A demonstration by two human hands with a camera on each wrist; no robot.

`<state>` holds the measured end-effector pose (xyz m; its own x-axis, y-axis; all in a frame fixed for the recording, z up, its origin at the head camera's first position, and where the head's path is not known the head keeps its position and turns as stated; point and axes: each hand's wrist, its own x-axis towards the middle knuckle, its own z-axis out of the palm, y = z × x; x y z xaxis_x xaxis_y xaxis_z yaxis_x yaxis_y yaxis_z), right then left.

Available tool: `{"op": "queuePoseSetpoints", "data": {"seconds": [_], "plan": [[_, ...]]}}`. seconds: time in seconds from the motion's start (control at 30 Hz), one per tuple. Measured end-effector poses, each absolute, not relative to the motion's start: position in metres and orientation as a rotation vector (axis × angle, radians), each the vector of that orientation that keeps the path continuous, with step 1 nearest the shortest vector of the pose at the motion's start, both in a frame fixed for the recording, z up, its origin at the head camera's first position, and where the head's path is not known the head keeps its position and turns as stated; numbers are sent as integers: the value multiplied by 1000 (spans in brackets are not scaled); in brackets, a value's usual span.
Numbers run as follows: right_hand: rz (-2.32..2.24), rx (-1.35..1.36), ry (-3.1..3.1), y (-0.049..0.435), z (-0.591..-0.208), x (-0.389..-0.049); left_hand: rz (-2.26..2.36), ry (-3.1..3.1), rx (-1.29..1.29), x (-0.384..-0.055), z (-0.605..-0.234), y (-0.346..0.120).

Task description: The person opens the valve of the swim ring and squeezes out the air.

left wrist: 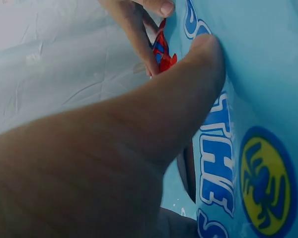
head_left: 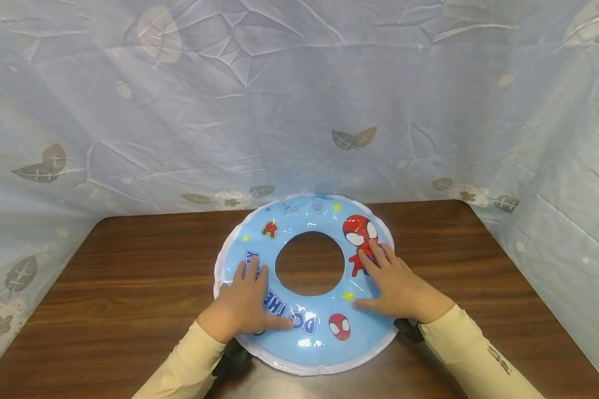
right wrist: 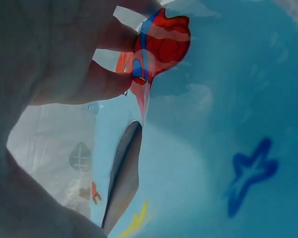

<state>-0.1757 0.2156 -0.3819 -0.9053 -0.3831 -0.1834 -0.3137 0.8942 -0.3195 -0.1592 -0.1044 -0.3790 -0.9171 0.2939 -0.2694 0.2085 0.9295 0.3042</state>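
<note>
A swim ring (head_left: 316, 307) is being supported by the table (head_left: 130, 288) beneath it and touched on top, at its left by the left hand (head_left: 245, 302) and at its right by the right hand (head_left: 398, 284), fingers spread wide, nothing being gripped.

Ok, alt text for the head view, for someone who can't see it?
A person's left hand and right hand rest, fingers extended, on opposite sides of a light-blue inflatable ring on a dark wood-grain table. The ring's print includes a red masked cartoon figure and blue lettering. Pale leaf-patterned fabric hangs behind.
</note>
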Motion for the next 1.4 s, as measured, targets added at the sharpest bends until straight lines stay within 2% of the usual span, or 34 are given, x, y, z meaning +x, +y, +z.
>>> {"op": "queuePoseSetpoints", "data": {"seconds": [0.7,1.4], "plan": [[-357,-487,2712,213,-385,-174,342,2728,335,-160,-383,-101],[-340,-428,2664,206,-378,-163,376,2702,408,-170,-388,-109]]}}
